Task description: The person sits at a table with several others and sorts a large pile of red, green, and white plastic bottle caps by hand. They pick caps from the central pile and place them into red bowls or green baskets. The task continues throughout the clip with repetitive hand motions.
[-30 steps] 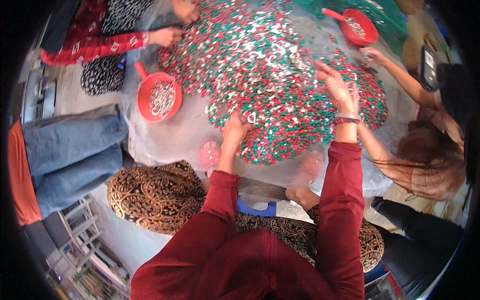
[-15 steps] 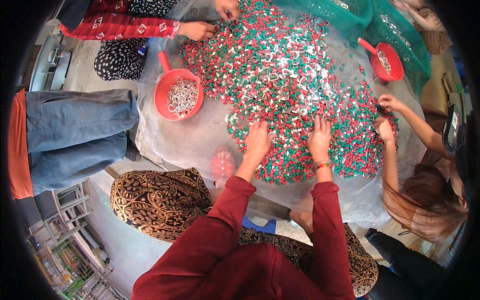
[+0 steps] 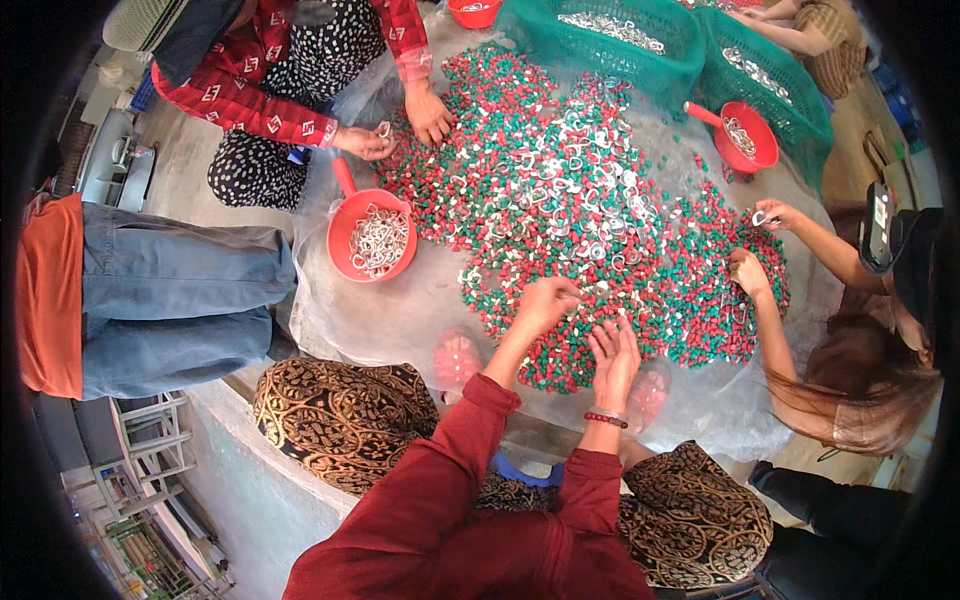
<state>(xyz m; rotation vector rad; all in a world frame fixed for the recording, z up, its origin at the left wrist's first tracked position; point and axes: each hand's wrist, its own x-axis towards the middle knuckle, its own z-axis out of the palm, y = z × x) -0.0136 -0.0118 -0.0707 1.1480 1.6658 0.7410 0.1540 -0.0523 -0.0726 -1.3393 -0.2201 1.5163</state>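
Note:
A wide heap of small red, green and white pieces (image 3: 520,170) lies on a translucent sheet, with pale D-shaped metal rings (image 3: 600,180) strewn over its middle. Above its near edge, my left hand (image 3: 546,304) has its fingers pinched together; what they hold, if anything, is too small to make out. Close to its right, my right hand (image 3: 614,357) is turned partly palm up, fingers apart, nothing visible in it. Left of the heap sits a red handled scoop (image 3: 340,235) full of similar rings.
Another red scoop (image 3: 765,150) with rings stands at the far right, before green mesh baskets (image 3: 650,70) holding rings. A co-worker's hands (image 3: 428,112) work at the far left, another's (image 3: 748,272) at the right. Someone in jeans (image 3: 180,285) stands left.
My hands have come up off the heap and closer together; the right has turned its palm upward. Both side co-workers now show a ring in one hand. The view has shifted slightly.

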